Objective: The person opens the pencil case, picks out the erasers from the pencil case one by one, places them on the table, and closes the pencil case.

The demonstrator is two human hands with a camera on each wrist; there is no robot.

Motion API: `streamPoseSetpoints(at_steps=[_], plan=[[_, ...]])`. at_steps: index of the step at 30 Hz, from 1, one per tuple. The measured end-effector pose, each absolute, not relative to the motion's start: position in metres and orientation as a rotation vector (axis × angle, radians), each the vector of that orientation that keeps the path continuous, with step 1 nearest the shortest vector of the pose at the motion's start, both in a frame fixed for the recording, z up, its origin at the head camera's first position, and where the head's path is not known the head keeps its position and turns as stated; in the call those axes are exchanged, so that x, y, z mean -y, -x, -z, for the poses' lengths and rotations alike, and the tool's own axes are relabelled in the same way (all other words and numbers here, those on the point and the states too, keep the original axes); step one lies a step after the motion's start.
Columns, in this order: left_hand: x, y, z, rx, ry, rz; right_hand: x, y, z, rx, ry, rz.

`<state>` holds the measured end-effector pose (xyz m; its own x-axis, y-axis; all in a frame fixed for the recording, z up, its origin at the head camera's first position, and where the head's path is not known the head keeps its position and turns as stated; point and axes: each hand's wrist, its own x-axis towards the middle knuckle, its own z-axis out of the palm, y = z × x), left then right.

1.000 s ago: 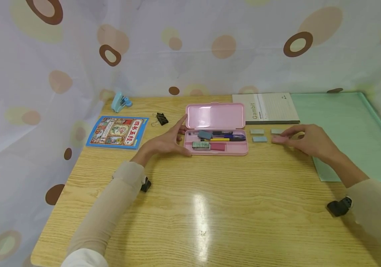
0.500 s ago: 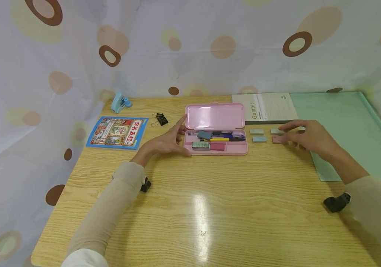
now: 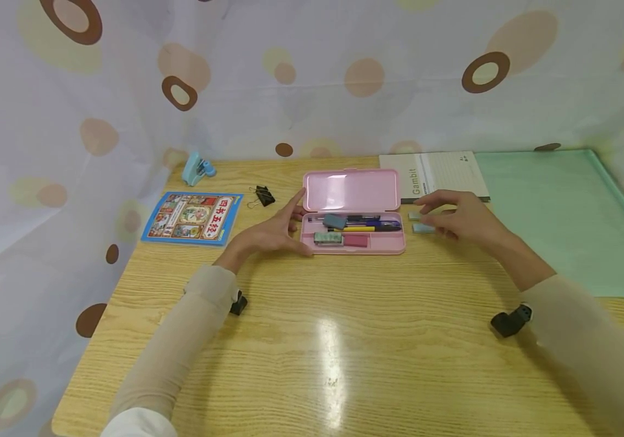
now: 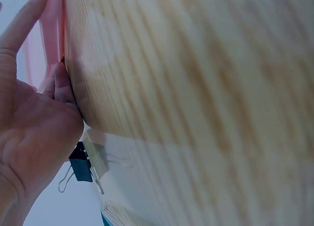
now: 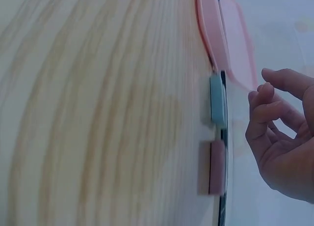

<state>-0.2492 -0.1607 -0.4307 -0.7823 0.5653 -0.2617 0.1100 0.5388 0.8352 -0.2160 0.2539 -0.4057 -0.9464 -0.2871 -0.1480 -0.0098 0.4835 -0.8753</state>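
An open pink pencil case (image 3: 353, 189) lies at the table's middle back, with pens and erasers inside. My left hand (image 3: 276, 227) rests open against its left end; in the left wrist view the fingers (image 4: 29, 123) touch the pink case (image 4: 46, 49). My right hand (image 3: 456, 215) hovers just right of the case, fingers loosely bent and holding nothing. Its fingertips are over a blue eraser (image 3: 420, 228) and a second eraser (image 3: 414, 215). The right wrist view shows the blue eraser (image 5: 216, 99) and a pink eraser (image 5: 216, 174) on the table, apart from my right hand (image 5: 284, 132).
A "Gambit" notebook (image 3: 437, 173) and a green mat (image 3: 563, 212) lie at the back right. At the left are a blue picture booklet (image 3: 194, 215), a black binder clip (image 3: 261, 195) and a small light-blue stapler (image 3: 197, 167). A spotted curtain encloses the table.
My right hand has moved left, from the erasers farther right to the pair beside the case, and now covers the pink one in the head view. The left hand has not moved.
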Motion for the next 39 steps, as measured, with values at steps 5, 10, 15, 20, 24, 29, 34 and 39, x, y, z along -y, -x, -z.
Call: streamPoseSetpoints(at_steps=[5,10,15,20,24,29,34,39], plan=[[0.160,0.250,0.431,-2.269,-0.547,-1.176,-0.230,0.221,0.406,-2.387,0.301,1.477],[0.160,0.250,0.432,-2.264,-0.551,-1.184,-0.205,0.227,0.409,-2.368,0.321,1.433],[0.160,0.250,0.431,-2.260,-0.557,-1.186,-0.182,0.230,0.409,-2.336,0.361,1.411],[0.160,0.251,0.431,-2.260,-0.561,-1.190,-0.160,0.235,0.414,-2.348,0.396,1.407],[0.161,0.251,0.431,-2.257,-0.552,-1.189,-0.144,0.237,0.417,-2.382,0.424,1.389],[0.160,0.251,0.431,-2.256,-0.570,-1.190,-0.126,0.239,0.420,-2.505,0.445,1.331],[0.160,0.251,0.431,-2.252,-0.570,-1.194,-0.114,0.239,0.419,-2.609,0.406,1.265],[0.161,0.250,0.431,-2.262,-0.566,-1.189,-0.108,0.238,0.418,-2.714,0.401,1.129]])
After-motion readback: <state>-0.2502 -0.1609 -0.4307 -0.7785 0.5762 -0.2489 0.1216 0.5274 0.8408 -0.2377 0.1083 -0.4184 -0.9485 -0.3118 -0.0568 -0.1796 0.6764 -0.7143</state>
